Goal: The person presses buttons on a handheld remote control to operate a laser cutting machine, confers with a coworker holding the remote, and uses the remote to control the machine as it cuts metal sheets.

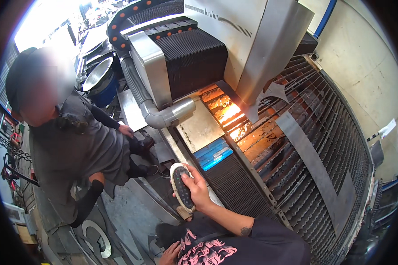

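Note:
My right hand (198,189) is wrapped round a handheld remote control (182,187), which has a pale casing and a dark face with rows of small buttons. Its thumb lies on the button face and the fingers curl behind. Low in the view, my left hand (170,253) rests against the front of my dark shirt with pink lettering, its fingers stretched out and holding nothing visible. Beyond the remote stands a cutting machine, its head column (269,53) over a slatted bed (314,132). Bright orange light and sparks (231,115) glow between the slats under the head.
A co-worker (75,141) in a grey shirt stands at the left. Black bellows (239,181) run along the bed's near side. A grey hose (135,84) bends beside the machine. Cut metal sheets (137,203) and a ring-shaped piece (97,238) lie on the floor; a strip (309,159) lies on the slats.

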